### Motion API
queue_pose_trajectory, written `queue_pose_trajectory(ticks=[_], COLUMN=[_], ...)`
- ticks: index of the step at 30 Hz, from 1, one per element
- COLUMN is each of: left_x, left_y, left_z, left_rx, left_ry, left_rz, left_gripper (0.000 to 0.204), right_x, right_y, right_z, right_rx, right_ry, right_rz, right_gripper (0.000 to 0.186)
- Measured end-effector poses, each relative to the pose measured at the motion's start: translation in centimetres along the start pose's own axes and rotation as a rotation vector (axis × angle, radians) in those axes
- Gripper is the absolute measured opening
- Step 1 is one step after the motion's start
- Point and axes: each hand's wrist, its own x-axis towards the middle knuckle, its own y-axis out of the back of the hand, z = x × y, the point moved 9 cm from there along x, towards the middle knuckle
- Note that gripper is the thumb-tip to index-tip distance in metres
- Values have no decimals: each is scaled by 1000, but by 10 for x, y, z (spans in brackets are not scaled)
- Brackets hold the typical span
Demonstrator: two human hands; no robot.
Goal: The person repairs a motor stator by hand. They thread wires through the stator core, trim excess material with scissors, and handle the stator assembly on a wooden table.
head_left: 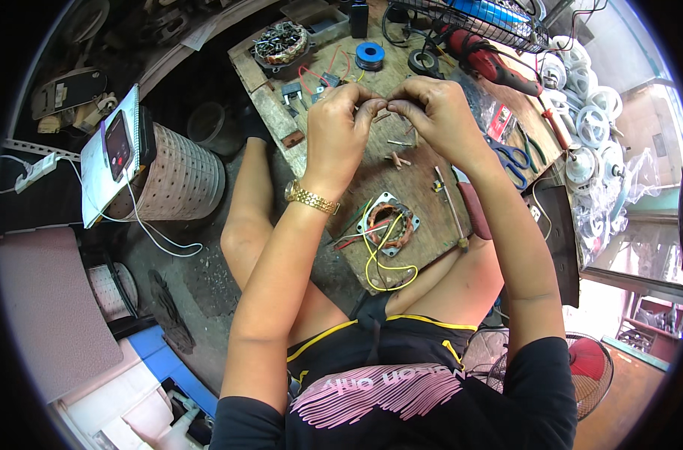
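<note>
The left hand [340, 120] and the right hand [436, 112] each bring thumb and forefinger into a close pinch, tips meeting above the worn wooden bench [431, 214]; whether something thin lies between them cannot be told. Below, nearer the person, a ring-shaped copper-wound motor stator [390, 242] with yellow, red and white leads rests near the bench's edge. Beyond the hands sits a blue wire spool [363, 55]; to the right, a red-and-black power tool [476, 56].
</note>
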Motion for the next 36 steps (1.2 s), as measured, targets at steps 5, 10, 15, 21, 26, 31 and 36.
queue_pose_trajectory(ticks=[5,10,15,21,26,31,36], left_x=[-5,-44,-127,-154,-154,-152,-152], left_y=[0,11,15,9,11,16,6], left_z=[-7,-50,-55,-41,-33,-20,-23], left_rx=[70,117,116,54,-19,29,13], left_ry=[0,234,556,619,583,452,519], left_rz=[16,-93,-393,-430,-287,-146,-182], left_gripper=[11,23,26,24,18,14,13], right_x=[-2,-17,-58,-63,-64,-79,-92], right_y=[-9,-48,-39,-42,-24,-30,-44], right_z=[3,54,76,83,68,5,-2], right_rx=[2,108,-283,-382,-38,126,73], right_ry=[-52,-194,-1,46,-116,-59,-19], right_rz=[74,-81,-362,-410,-316,-323,-336], right_gripper=[14,19,30,24,15,15,14])
